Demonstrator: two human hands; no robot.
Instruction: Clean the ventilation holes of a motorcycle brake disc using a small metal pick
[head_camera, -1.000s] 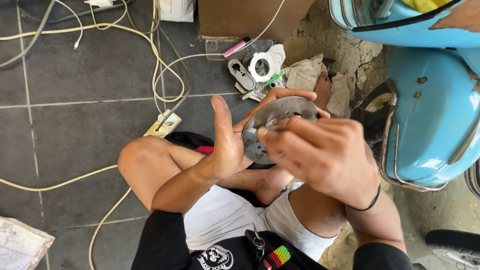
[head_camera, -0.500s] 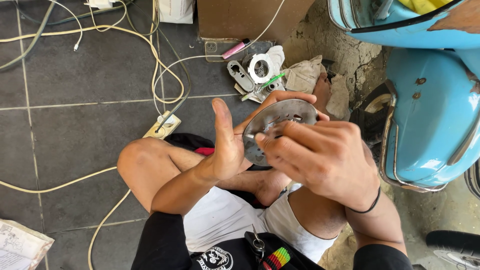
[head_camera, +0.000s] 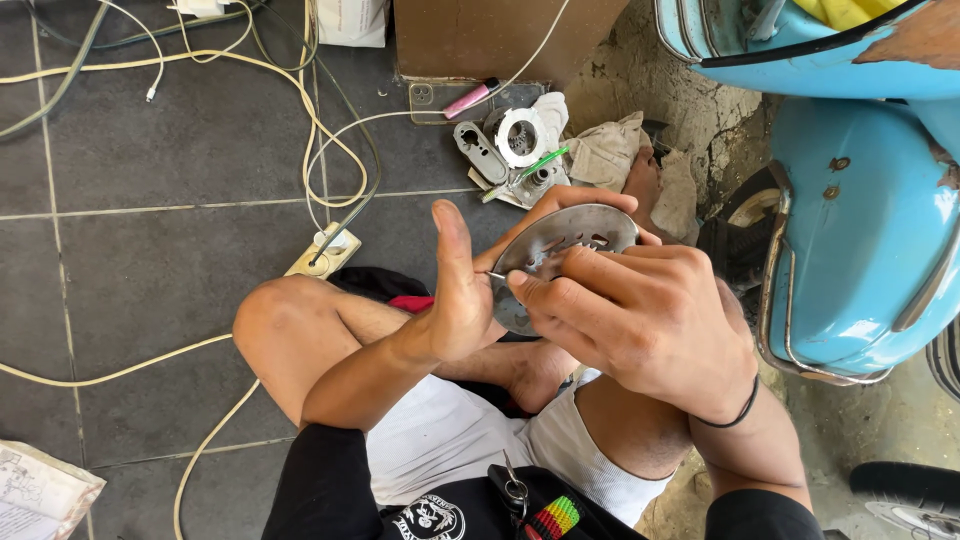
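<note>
two hands on one part: a round grey metal plate (head_camera: 565, 245) with slots cut in it, held up over the person's lap, roughly at the middle of the head view. left hand (head_camera: 462, 300) backs the plate from the left edge, palm against it, thumb sticking straight up, fingers curling behind and showing past the top rim. right hand (head_camera: 640, 325) comes in from the right and below, closed in a narrow pinch on a thin metal pin (head_camera: 497, 275), tip poking out leftward at the plate's left edge, close to the left palm. cannot tell if the pin is a tool or a loose bit, too small.

key relation: plate sits between the hands, tilted, face turned toward the right hand and up to the camera; its long axis runs lower-left to upper-right. pin lies nearly flat, pointing left across the plate face. right hand is the nearer one to the face, left only props the back.

around: bare knee (head_camera: 275, 325) lower left, grey tile floor (head_camera: 130, 200), cream cables (head_camera: 320, 140) looping to a power strip (head_camera: 325, 250), a heap of metal engine parts (head_camera: 510, 150) and rags (head_camera: 610, 150) past the plate, pink marker (head_camera: 470, 98), light blue scooter body (head_camera: 870, 210) on the right, well apart from the hands.
</note>
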